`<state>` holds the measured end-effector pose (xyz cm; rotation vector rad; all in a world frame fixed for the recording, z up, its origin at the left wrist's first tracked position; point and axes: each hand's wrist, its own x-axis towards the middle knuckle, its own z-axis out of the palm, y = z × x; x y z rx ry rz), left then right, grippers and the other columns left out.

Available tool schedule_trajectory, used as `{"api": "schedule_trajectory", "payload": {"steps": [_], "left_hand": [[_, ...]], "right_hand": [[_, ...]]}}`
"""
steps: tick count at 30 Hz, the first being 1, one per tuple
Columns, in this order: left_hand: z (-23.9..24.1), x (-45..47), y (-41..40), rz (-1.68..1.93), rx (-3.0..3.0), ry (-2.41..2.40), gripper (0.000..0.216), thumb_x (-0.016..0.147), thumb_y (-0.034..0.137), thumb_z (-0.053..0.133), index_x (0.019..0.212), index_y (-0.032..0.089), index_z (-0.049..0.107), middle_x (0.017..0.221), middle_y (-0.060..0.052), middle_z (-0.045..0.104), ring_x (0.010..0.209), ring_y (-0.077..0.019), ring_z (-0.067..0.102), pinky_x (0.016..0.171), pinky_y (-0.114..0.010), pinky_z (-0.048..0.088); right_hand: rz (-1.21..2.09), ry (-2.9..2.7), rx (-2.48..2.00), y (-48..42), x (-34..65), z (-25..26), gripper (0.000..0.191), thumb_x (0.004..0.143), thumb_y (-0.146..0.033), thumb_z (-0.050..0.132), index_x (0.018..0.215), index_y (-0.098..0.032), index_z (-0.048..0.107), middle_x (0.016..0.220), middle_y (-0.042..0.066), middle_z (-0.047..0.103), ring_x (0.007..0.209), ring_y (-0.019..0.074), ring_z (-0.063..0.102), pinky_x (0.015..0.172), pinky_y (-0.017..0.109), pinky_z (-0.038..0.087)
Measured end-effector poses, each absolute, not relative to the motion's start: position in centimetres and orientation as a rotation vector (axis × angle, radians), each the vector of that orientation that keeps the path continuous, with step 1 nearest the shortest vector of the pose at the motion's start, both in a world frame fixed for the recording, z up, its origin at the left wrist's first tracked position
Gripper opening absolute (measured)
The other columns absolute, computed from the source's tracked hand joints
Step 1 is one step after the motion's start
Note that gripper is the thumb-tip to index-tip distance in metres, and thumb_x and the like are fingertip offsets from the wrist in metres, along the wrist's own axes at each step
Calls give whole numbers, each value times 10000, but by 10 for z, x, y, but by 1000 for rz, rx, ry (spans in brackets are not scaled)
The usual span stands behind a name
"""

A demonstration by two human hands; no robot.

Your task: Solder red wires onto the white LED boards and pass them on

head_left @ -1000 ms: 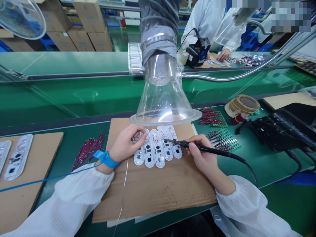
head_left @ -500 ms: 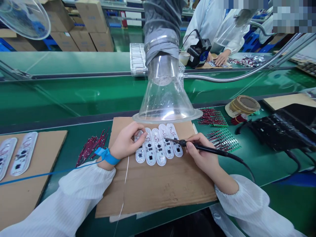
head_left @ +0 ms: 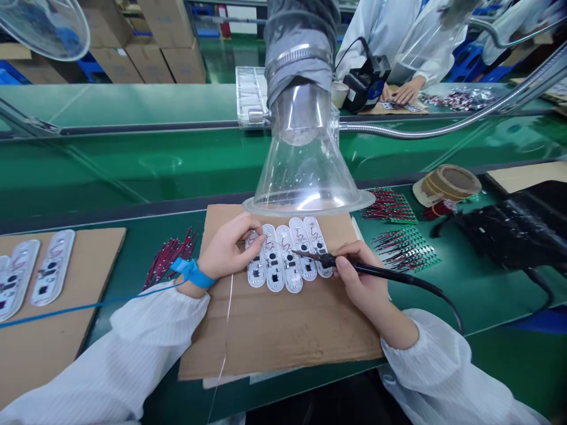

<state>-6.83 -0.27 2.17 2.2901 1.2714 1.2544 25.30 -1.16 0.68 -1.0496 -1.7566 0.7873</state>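
Several white oblong circuit boards point(head_left: 287, 260) lie side by side on a sheet of cardboard point(head_left: 283, 324). My right hand point(head_left: 361, 280) grips a black soldering iron point(head_left: 354, 267) like a pen, its tip resting on a middle board. My left hand point(head_left: 228, 248), with a blue wrist strap point(head_left: 191, 273), is pinched at the leftmost board and feeds a thin solder wire point(head_left: 228, 319) toward the boards. A clear fume hood point(head_left: 308, 171) hangs just above the boards.
Red wire bundles point(head_left: 170, 260) lie left of the cardboard; green boards with red wires point(head_left: 405, 245) lie right. More white boards point(head_left: 35, 274) sit on cardboard at far left. A tape roll point(head_left: 447, 183) and black equipment point(head_left: 514, 230) stand right. Another person's hands point(head_left: 407, 91) work across the belt.
The soldering iron tip has shifted left and slightly down, from a right-hand board to a middle one. The left hand stays at the leftmost board.
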Motion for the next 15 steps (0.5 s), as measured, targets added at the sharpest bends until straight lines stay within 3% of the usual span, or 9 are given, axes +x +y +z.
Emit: {"api": "schedule_trajectory", "payload": {"steps": [15], "left_hand": [[20, -67, -3, 1212, 2344, 1266, 79, 1013, 170, 642, 957, 224, 627, 747, 59, 504, 631, -126, 487, 614, -263, 392]], "right_hand": [[729, -1830, -1047, -12, 254, 9, 285, 1143, -515, 660, 1007, -269, 712, 819, 1, 752, 603, 156, 686, 553, 278, 534]]}}
